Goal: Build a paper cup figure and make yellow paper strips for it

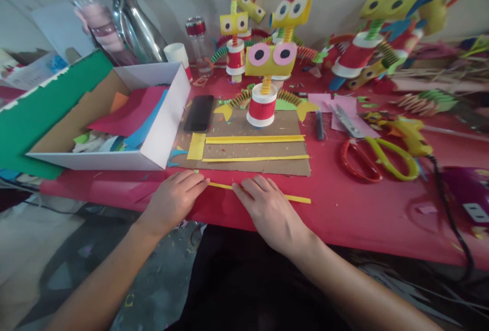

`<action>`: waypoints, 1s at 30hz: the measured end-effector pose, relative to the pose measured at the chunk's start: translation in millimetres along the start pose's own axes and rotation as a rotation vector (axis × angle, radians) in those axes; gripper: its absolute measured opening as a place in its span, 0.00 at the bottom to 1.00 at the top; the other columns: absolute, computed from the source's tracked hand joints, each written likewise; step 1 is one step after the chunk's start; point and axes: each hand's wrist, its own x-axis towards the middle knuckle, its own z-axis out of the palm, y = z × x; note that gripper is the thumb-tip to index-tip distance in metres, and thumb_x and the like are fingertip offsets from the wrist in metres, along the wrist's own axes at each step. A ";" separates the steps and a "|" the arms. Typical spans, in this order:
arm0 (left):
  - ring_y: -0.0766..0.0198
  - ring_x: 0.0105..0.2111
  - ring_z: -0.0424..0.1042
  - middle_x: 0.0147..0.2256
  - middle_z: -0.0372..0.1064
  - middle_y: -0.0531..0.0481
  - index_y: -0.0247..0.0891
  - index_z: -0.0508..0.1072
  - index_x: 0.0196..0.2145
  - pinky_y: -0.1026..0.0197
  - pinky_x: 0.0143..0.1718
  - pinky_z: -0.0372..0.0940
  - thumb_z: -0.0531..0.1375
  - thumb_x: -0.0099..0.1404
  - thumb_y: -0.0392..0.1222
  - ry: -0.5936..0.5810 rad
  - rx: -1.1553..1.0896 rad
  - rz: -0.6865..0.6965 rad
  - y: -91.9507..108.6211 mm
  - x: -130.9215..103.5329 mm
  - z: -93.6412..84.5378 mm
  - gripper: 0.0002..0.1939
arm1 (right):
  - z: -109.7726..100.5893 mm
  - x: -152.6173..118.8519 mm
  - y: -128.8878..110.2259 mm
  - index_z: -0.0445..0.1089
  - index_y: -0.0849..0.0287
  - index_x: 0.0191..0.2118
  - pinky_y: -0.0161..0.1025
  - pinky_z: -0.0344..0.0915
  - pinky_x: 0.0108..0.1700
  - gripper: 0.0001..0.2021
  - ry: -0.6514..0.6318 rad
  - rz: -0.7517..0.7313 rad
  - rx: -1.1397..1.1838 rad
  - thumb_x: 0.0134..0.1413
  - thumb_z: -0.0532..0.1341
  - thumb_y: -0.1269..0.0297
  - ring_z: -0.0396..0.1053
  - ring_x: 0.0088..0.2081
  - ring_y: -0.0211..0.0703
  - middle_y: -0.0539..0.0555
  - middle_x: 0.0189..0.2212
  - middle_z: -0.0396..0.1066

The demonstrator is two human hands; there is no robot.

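A narrow yellow paper strip (pixel 300 199) lies along the front of the red table. My left hand (pixel 175 198) has its fingers closed on the strip's left end. Further right, my right hand (pixel 267 209) presses its thumb and bent fingers onto the same strip, which shows again beyond the knuckles. Just behind my hands, two more yellow paper strips (pixel 255 139) and a short yellow paper piece (pixel 196 146) rest on a brown cardboard sheet (pixel 252 168). A paper-cup figure (pixel 263 107) with big pink-rimmed eyes stands at the cardboard's back.
An open box (pixel 160 132) of coloured paper stands left, beside a dark phone (pixel 199 113). Scissors (pixel 359 137), a marker (pixel 319 126) and a yellow glue gun (pixel 410 135) with a cord lie right. Several cup figures (pixel 355 56) and a steel jug (pixel 137 25) line the wall.
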 end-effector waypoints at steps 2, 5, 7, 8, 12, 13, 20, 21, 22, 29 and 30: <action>0.56 0.43 0.72 0.42 0.75 0.42 0.32 0.76 0.45 0.50 0.45 0.71 0.54 0.66 0.27 0.035 -0.078 -0.034 -2.9 0.7 0.9 0.14 | -1.1 3.4 3.4 0.70 0.67 0.48 0.48 0.68 0.40 0.15 -0.034 -0.021 -0.001 0.57 0.56 0.80 0.64 0.39 0.52 0.60 0.40 0.71; 0.60 0.40 0.73 0.39 0.76 0.45 0.36 0.77 0.44 0.54 0.42 0.72 0.54 0.67 0.28 0.075 -0.204 -0.068 -8.2 2.9 1.1 0.14 | -1.5 4.4 7.7 0.70 0.66 0.47 0.47 0.67 0.40 0.14 -0.054 -0.049 -0.014 0.56 0.56 0.81 0.64 0.38 0.50 0.59 0.41 0.70; 0.61 0.38 0.73 0.38 0.76 0.46 0.38 0.78 0.43 0.56 0.40 0.72 0.54 0.68 0.31 0.070 -0.230 -0.066 -10.5 4.2 0.1 0.13 | -0.7 3.1 9.6 0.70 0.66 0.48 0.46 0.66 0.38 0.15 -0.057 -0.069 -0.015 0.56 0.55 0.81 0.64 0.37 0.49 0.59 0.41 0.69; 0.61 0.37 0.73 0.37 0.76 0.47 0.39 0.78 0.42 0.56 0.40 0.71 0.54 0.68 0.32 0.061 -0.222 -0.060 -11.0 4.5 -0.7 0.13 | -0.1 2.2 10.3 0.69 0.66 0.48 0.46 0.65 0.38 0.15 -0.051 -0.077 -0.014 0.57 0.55 0.81 0.64 0.36 0.49 0.59 0.40 0.69; 0.60 0.38 0.73 0.38 0.76 0.46 0.39 0.78 0.43 0.54 0.41 0.71 0.54 0.70 0.35 0.027 -0.175 -0.029 -10.0 4.4 -4.1 0.13 | 2.8 -1.1 11.6 0.67 0.67 0.53 0.45 0.65 0.38 0.17 -0.019 -0.091 -0.015 0.60 0.53 0.80 0.64 0.36 0.48 0.59 0.39 0.69; 0.60 0.39 0.73 0.39 0.76 0.45 0.38 0.78 0.44 0.54 0.41 0.72 0.53 0.70 0.35 0.019 -0.164 -0.024 -9.4 4.1 -4.9 0.13 | 3.2 -1.4 11.6 0.66 0.67 0.55 0.46 0.66 0.39 0.18 -0.019 -0.091 -0.015 0.60 0.53 0.79 0.64 0.36 0.48 0.59 0.39 0.69; 0.57 0.45 0.75 0.43 0.77 0.43 0.35 0.77 0.46 0.48 0.51 0.70 0.51 0.70 0.33 0.059 -0.036 0.021 -5.2 -2.0 -6.3 0.15 | 1.4 0.6 10.0 0.67 0.64 0.55 0.45 0.66 0.38 0.18 -0.046 -0.069 -0.049 0.60 0.54 0.79 0.65 0.37 0.48 0.59 0.38 0.67; 0.56 0.46 0.75 0.44 0.77 0.43 0.36 0.77 0.46 0.47 0.53 0.69 0.51 0.70 0.32 0.069 -0.029 0.010 -3.5 -4.2 -5.6 0.16 | 0.7 1.1 10.0 0.67 0.63 0.54 0.45 0.65 0.38 0.18 -0.044 -0.063 -0.055 0.60 0.54 0.79 0.65 0.37 0.48 0.59 0.38 0.67; 0.56 0.47 0.75 0.45 0.77 0.43 0.35 0.77 0.47 0.46 0.54 0.69 0.51 0.69 0.30 0.073 -0.018 -0.005 -1.3 -7.0 -4.7 0.16 | -0.1 1.4 10.1 0.68 0.62 0.54 0.45 0.65 0.38 0.18 -0.042 -0.060 -0.063 0.60 0.54 0.79 0.65 0.37 0.48 0.59 0.39 0.67; 0.55 0.56 0.70 0.56 0.69 0.42 0.33 0.69 0.57 0.43 0.61 0.61 0.47 0.59 0.21 -0.051 0.020 -0.173 16.5 -25.8 0.3 0.30 | -8.0 -12.5 21.1 0.68 0.56 0.57 0.47 0.65 0.42 0.21 -0.053 -0.034 -0.102 0.60 0.56 0.76 0.66 0.40 0.50 0.58 0.42 0.69; 0.56 0.57 0.68 0.57 0.68 0.42 0.33 0.68 0.58 0.43 0.61 0.60 0.47 0.60 0.22 -0.077 -0.002 -0.186 17.5 -27.4 0.0 0.30 | -9.3 -18.3 25.0 0.68 0.55 0.57 0.48 0.66 0.43 0.22 -0.048 -0.021 -0.103 0.59 0.57 0.77 0.66 0.41 0.51 0.58 0.43 0.70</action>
